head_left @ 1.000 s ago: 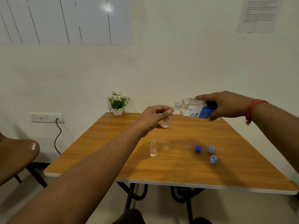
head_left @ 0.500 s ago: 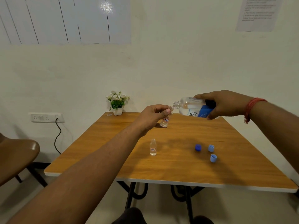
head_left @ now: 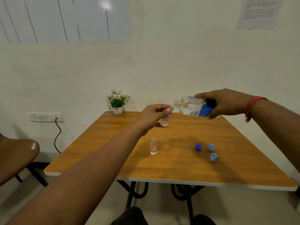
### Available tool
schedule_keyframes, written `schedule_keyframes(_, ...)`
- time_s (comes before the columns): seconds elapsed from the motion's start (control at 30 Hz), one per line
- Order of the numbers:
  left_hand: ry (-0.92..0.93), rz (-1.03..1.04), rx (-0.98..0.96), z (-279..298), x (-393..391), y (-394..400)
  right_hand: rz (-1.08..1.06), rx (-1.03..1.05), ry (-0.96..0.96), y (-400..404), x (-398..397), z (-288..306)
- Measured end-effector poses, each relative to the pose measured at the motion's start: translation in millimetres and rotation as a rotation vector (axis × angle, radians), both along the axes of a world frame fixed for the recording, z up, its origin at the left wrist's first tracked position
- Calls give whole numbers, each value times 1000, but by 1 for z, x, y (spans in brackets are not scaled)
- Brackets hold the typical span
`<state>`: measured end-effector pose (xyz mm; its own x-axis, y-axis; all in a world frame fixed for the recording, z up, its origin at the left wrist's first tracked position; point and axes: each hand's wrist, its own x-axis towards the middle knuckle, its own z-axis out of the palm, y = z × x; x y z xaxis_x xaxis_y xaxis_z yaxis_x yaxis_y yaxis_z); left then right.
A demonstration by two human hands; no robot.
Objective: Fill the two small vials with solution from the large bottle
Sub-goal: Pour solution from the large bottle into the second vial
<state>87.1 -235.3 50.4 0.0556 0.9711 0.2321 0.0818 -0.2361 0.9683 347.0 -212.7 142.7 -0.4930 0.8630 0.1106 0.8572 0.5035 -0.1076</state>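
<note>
A: status on the fill?

B: mid-pour, by my read. Left hand pinches vial 1 near its neck, thumb + fingers curled round it, held up off the table and tilted toward the big bottle. Right hand is wrapped round the bottle's base end, bottle lying near horizontal, open mouth touching or just beside the vial's mouth.

A: why lift the vial instead of leaving it on the table?

B: prob bc the opening is tiny. Lifting + tilting lets the 2 mouths meet, so less drip. Grip at the bottle's rear gives fine control of the tilt, imo.

A: liquid going in?

B: can't see a stream, too small. Vial 1 looks like it has some clear liquid at the bottom, level not readable.

A: vial 2?

B: vial 2 stands upright, uncapped, on the table near the middle, well apart from the hands. Looks clear w/ liquid inside, how full I can't tell.

A: caps?

B: 3 off, grouped on the right side of the table: dark blue cap, and 2 light blue caps just beside it, open sides up. Parked clear of the pour zone.

A: risk?

B: overshoot. Bottle is far bigger than the vial, small extra tilt = spill.
</note>
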Motion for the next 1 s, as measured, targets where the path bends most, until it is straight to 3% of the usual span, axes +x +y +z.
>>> schedule_keyframes(1.0,0,-8,11,0,1,-2,-3,-9,-24,1,1,2)
